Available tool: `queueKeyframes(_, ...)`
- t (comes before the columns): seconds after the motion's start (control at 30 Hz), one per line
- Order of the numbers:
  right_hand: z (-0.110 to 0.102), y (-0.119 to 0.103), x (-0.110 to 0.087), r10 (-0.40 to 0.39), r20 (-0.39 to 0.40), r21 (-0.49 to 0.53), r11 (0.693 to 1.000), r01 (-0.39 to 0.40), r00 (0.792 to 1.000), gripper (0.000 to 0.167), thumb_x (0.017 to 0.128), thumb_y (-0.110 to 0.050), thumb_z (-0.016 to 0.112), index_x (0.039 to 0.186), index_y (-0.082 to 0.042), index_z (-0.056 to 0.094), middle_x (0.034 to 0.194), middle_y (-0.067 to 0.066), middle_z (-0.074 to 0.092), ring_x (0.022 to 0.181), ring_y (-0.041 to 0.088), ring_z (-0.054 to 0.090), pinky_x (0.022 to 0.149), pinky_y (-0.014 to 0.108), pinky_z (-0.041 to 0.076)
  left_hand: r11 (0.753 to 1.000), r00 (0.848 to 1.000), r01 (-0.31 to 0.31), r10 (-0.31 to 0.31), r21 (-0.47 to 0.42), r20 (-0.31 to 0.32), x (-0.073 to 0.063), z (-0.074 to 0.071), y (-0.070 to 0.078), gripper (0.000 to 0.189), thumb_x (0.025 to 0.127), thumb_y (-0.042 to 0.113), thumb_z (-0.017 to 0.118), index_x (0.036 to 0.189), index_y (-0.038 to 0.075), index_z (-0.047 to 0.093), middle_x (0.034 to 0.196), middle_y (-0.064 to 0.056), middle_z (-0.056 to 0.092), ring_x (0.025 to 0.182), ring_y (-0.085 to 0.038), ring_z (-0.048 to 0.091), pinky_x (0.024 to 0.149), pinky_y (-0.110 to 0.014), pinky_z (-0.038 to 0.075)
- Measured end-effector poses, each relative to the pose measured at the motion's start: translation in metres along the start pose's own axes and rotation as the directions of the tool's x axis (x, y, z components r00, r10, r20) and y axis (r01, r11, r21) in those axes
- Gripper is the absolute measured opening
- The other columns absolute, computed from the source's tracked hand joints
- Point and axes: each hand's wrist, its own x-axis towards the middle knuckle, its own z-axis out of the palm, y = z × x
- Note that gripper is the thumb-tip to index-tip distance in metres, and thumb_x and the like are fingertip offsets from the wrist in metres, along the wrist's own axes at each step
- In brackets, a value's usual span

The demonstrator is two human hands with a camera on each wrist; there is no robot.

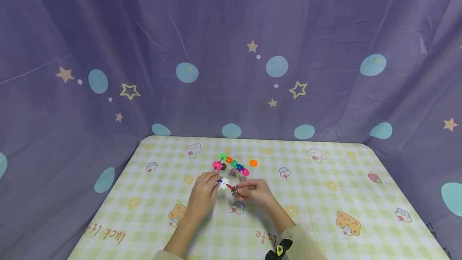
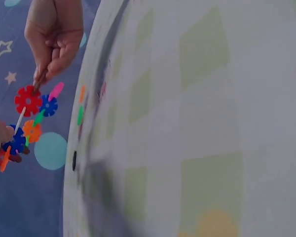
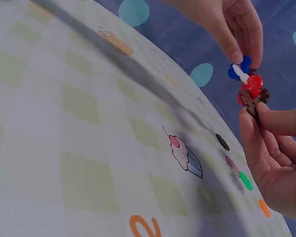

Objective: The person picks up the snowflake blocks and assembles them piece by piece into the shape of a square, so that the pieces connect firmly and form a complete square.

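Observation:
A chain of slotted plastic snowflake discs is held up between both hands. My left hand (image 1: 203, 196) pinches it at a blue disc (image 2: 15, 140), beside a white disc (image 1: 223, 183). My right hand (image 1: 256, 192) pinches a brown disc (image 3: 250, 102) between thumb and fingers. That brown disc meets a red disc (image 2: 28, 100), which joins the white one. Beyond the left hand the chain runs on through a pink disc (image 1: 217, 165), an orange disc (image 1: 229, 159), a dark blue disc (image 1: 240, 167) and others. The left fingertips partly hide the blue disc.
On the checked tablecloth (image 1: 317, 228) lie a loose orange disc (image 1: 254, 163), a green disc (image 3: 245, 180) and a dark disc (image 3: 222, 142), beyond the hands. A purple curtain (image 1: 223, 103) hangs behind the table's far edge.

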Motion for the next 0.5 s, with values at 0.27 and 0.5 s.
queueKeyframes(0.27, 0.002, 0.000, 0.001, 0.004, -0.122, 0.006, 1.000, -0.003, 0.992, 0.029, 0.083, -0.002, 0.071, 0.107, 0.012, 0.065, 0.085, 0.007, 0.076, 0.064, 0.008, 0.068, 0.068, 0.027, 0.062, 0.994, 0.995, 0.066, -0.072, -0.089, -0.072, 0.000, -0.003, 0.020, 0.032, 0.071, 0.000, 0.078, 0.102, 0.003, 0.069, 0.107, -0.013, 0.070, 0.103, -0.027, 0.064, 0.095, -0.040, 0.052)
queueKeyframes(0.5, 0.003, -0.003, 0.005, 0.016, -0.185, 0.027, 1.000, -0.011, 0.983, 0.028, 0.082, -0.005, 0.073, 0.107, 0.007, 0.068, 0.084, 0.003, 0.075, 0.067, 0.008, 0.068, 0.069, 0.025, 0.060, 0.916, 0.951, 0.287, -0.309, -0.281, -0.033, -0.006, 0.011, 0.034, 0.024, 0.075, 0.003, 0.078, 0.099, 0.005, 0.070, 0.098, -0.008, 0.072, 0.089, -0.019, 0.066, 0.076, -0.032, 0.058)
